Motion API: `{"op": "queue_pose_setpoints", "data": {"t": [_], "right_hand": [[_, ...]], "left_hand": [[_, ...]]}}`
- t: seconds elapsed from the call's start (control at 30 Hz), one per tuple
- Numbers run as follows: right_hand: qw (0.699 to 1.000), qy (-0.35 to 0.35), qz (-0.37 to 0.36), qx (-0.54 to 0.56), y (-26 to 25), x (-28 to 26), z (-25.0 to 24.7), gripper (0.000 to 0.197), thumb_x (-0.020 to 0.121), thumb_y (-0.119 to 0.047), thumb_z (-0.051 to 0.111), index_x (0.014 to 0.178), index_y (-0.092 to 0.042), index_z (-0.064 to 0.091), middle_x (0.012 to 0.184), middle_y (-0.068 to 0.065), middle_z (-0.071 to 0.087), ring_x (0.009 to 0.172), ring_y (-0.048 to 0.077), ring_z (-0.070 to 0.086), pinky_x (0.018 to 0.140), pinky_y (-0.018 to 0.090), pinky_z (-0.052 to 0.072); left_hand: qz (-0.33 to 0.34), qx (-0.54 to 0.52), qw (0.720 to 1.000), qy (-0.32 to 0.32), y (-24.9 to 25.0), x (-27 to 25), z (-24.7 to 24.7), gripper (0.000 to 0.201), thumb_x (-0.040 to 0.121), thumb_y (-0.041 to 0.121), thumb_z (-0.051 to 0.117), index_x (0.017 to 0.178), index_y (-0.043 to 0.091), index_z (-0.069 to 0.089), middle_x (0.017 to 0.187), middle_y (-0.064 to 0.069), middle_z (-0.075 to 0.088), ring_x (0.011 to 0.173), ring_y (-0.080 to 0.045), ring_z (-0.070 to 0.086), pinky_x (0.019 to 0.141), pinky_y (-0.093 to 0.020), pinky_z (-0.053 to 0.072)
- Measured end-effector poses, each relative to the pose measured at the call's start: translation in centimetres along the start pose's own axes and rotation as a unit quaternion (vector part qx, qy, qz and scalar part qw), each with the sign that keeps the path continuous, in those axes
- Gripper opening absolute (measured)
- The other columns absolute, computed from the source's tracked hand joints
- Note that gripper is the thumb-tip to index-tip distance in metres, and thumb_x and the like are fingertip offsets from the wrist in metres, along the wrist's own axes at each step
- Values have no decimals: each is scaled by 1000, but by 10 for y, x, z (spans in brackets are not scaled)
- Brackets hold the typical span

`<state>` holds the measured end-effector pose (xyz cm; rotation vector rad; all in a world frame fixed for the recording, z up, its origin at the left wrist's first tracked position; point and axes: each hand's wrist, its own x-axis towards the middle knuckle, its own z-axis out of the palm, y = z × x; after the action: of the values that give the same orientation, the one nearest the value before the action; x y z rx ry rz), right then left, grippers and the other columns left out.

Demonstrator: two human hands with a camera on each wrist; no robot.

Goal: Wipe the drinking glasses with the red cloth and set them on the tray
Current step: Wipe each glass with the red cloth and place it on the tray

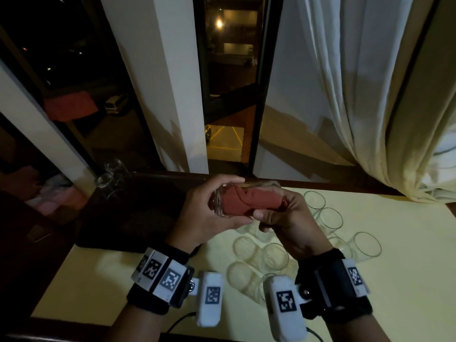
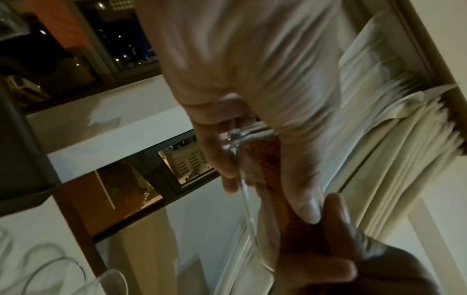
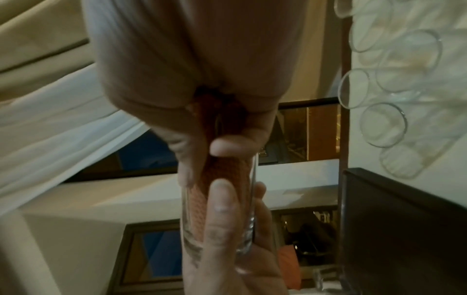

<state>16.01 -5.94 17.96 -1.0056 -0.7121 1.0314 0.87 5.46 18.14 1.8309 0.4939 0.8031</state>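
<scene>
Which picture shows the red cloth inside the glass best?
The right wrist view: the red cloth shows plainly through the glass. The head view shows it sideways between hands; the left wrist view is blurred.

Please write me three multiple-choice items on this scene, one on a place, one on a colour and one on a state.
1. Where does the dark tray lie?
A. left of the loose glasses
B. right of them
C. on the floor

2. What colour is the cloth?
A. blue
B. red
C. white

3. What is the state of the held glass?
A. empty on the table
B. upside down on the tray
C. held in both hands with the cloth stuffed inside

Key: 1 A, the tray sits to their left on the table; 2 B, it shows red through the glass; 3 C, the left hand grips its base while the right hand pushes the cloth in.
</scene>
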Motion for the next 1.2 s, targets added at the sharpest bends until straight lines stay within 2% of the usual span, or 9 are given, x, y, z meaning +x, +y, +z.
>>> {"op": "queue_pose_setpoints", "data": {"t": [0.1,0.17,0.3,0.5,0.7,0.83,0.93,1.07,1.2], "right_hand": [[999,22,-26,-11,1,2,-1,42,53,11,71,84,-15,82,85,6,76,73,21,66,58,27,54],[997,37,-46,-54,0,4,0,47,52,17,70,80,-19,82,81,2,76,76,18,68,63,28,55],[991,23,-56,-117,-2,5,2,45,53,13,70,83,-19,81,83,0,74,78,15,68,60,27,56],[999,-39,17,-14,-18,3,1,38,64,8,65,100,-5,69,83,6,72,67,19,64,48,25,51],[999,5,-38,-33,-18,7,12,37,50,11,70,79,-12,76,67,1,67,52,10,54,44,19,38],[993,19,-88,-76,-23,12,17,53,51,29,64,69,-20,77,73,-4,74,66,8,67,52,21,52],[984,9,-97,-150,-21,12,23,53,55,34,64,78,-12,74,73,-6,74,66,4,66,53,19,51],[994,5,-49,-99,-12,10,21,37,55,13,68,82,-12,75,74,3,71,62,12,63,50,24,49],[999,-12,10,-33,-7,5,18,35,61,4,74,94,-5,73,80,13,66,58,14,57,45,23,42]], "left_hand": [[-89,-73,993,-6,-2,-1,4,81,49,37,92,123,29,61,111,10,71,97,-9,71,77,-21,55],[-157,-161,974,-10,2,0,6,82,48,35,90,123,17,60,96,0,74,70,-15,71,60,-22,54],[-156,-205,966,27,7,1,7,74,51,35,86,114,5,63,73,-5,71,46,-16,61,45,-20,46],[-66,-83,994,17,10,2,-1,66,53,18,96,113,23,68,105,13,73,95,-5,70,77,-19,55],[-27,-57,998,-6,14,-1,-4,76,53,25,99,119,27,62,114,21,67,104,-3,66,81,-18,54],[-134,-212,968,-28,16,-2,-7,54,58,31,86,108,22,67,85,-8,76,57,-15,65,52,-21,49],[-150,-225,963,-3,14,-5,-9,34,60,37,82,93,28,76,71,-16,72,44,-15,56,45,-18,42],[-110,-148,983,15,15,-3,-16,60,58,22,90,112,10,67,86,-8,74,61,-16,66,55,-23,52],[-58,-6,998,-28,14,-5,-27,68,59,16,97,120,23,67,113,12,71,103,-5,68,82,-17,54]]}}
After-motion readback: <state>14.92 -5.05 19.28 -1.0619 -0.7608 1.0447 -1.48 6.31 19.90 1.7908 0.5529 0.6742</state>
